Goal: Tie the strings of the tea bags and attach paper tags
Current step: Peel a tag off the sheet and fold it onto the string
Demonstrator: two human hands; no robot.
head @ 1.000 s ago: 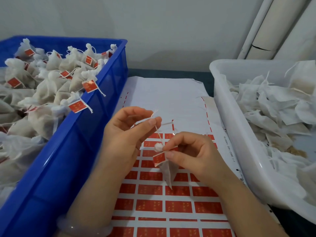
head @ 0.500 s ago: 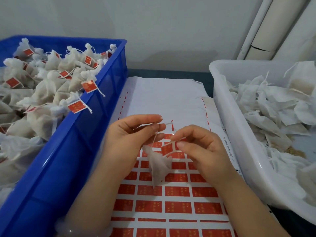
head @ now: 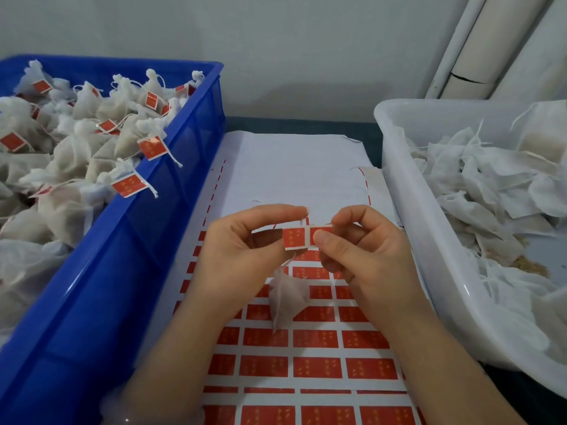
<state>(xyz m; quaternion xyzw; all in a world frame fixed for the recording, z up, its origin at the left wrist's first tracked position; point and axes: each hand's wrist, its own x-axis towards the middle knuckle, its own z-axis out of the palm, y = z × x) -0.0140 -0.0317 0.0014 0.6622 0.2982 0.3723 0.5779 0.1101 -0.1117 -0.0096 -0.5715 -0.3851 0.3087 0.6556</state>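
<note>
A red paper tag (head: 295, 237) is stretched flat between both hands above the sticker sheet. My left hand (head: 242, 256) pinches its left end, and my right hand (head: 362, 256) pinches its right end with thumb and forefinger. A thin white string (head: 303, 221) pokes up behind the tag's middle. Below the tag hangs a small white tea bag (head: 287, 299) on that string, dangling over the sheet of red tags (head: 316, 366).
A blue crate (head: 129, 271) on the left holds several tied, tagged tea bags (head: 76, 142). A white tub (head: 429, 234) on the right holds several loose untagged bags (head: 478, 185). White backing paper (head: 291, 170) lies between them, and pipes stand at the back right.
My hands have come level and spread the tag flat between them. The tea bag, held up near my right fingers before, now hangs lower beneath the tag.
</note>
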